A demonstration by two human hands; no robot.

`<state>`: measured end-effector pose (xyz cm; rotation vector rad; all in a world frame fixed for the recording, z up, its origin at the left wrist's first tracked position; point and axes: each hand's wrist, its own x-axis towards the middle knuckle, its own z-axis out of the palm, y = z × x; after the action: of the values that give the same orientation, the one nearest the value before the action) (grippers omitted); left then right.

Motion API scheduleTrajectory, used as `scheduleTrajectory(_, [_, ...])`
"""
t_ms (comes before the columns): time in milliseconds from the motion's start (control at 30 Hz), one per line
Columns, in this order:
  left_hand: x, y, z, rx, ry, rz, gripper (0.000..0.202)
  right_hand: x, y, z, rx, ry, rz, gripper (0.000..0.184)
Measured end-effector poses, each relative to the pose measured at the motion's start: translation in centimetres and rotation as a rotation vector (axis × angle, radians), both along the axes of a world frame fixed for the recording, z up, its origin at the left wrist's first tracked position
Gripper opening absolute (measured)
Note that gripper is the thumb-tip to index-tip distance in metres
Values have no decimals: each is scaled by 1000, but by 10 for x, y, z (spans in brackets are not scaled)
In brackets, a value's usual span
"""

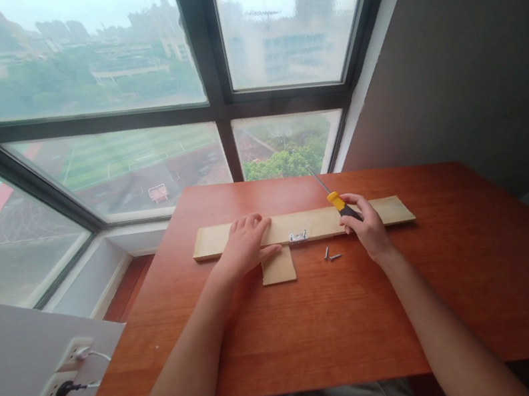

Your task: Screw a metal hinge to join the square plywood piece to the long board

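A long pale wooden board (294, 228) lies crosswise on the table. My left hand (248, 244) rests on its left half, fingers over the top face and thumb apart, by the small square wooden piece (278, 268) that touches the board's front edge. A small silver metal hinge-like bracket (298, 237) sits at that front edge, right of my left hand. My right hand (366, 225) is closed around a screwdriver (338, 202) with a yellow and black handle; its shaft points up and away to the left. Two screws (331, 255) lie on the table between my hands.
The reddish-brown wooden table (313, 338) reaches to the large framed windows (219, 107) ahead. A grey wall (474, 55) stands at the right. Low on the left, wall sockets (53, 390) carry plugs with white cables near the table's edge.
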<state>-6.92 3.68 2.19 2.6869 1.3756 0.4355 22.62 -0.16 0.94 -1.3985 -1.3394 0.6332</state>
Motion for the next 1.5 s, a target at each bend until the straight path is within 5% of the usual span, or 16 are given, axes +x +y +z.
scheduleTrajectory(133, [0, 3, -5, 8, 14, 8, 59, -3, -8, 27, 60, 3, 11, 33])
scheduleTrajectory(300, [-1, 4, -6, 9, -2, -16, 55, -9, -11, 82, 137, -182, 51, 47])
scheduleTrajectory(433, [-7, 10, -7, -24, -38, -28, 50, -16, -6, 126, 203, -239, 95, 34])
scheduleTrajectory(533, [-10, 14, -11, -41, -57, -18, 45, -25, 0, 144, 201, -326, 165, 27])
scheduleTrajectory(1167, [-9, 15, -8, -31, -51, -34, 37, -52, 17, 149, 207, -612, 241, 23])
scheduleTrajectory(1400, [-8, 14, -6, -14, 5, -25, 39, -78, 23, 170, 192, -937, 260, 27])
scheduleTrajectory(1500, [-7, 14, -5, -20, 9, -26, 39, -87, 23, 182, 96, -971, 411, 14])
